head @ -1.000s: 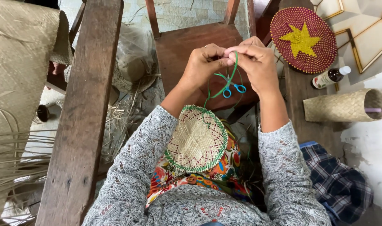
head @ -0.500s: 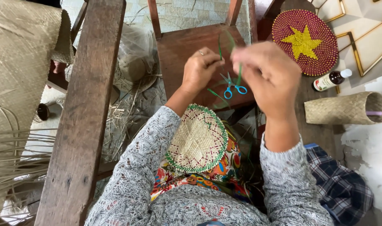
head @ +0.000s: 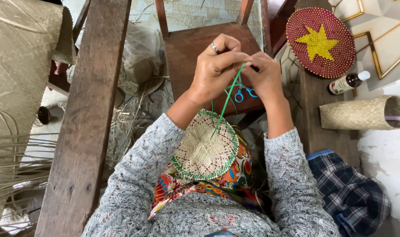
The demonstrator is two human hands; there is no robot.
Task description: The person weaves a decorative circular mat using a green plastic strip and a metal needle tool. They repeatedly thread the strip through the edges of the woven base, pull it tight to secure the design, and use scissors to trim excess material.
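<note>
Left hand [head: 217, 66]: raised over the wooden chair seat [head: 187, 48], fingers closed, pinching the upper end of a green strip [head: 228, 98]; ring on one finger.
Right hand [head: 263, 77]: close against the left, fingertips touching it, closed on the same strip end.
Green strip: taut, slanting down from the pinch to the round woven mat [head: 205, 145], meeting it near its far edge.
Round woven mat: pale straw, green-stitched rim, resting on the lap atop a bright floral cloth [head: 182, 186].
Blue-handled scissors [head: 244, 92]: on the chair seat near its front edge, partly hidden beneath the hands.
Red round mat with yellow star [head: 320, 41]: on the wooden bench [head: 316, 118] at right, far end.
Small brown bottle, white cap [head: 349, 82]: lying just beside the red mat.
Woven straw tube [head: 364, 113]: on its side, at the bench's right edge.
Plaid cloth [head: 349, 193]: at the bench's near end.
Wooden plank [head: 86, 123]: left of the lap, loose straw [head: 130, 118] beside it.
</note>
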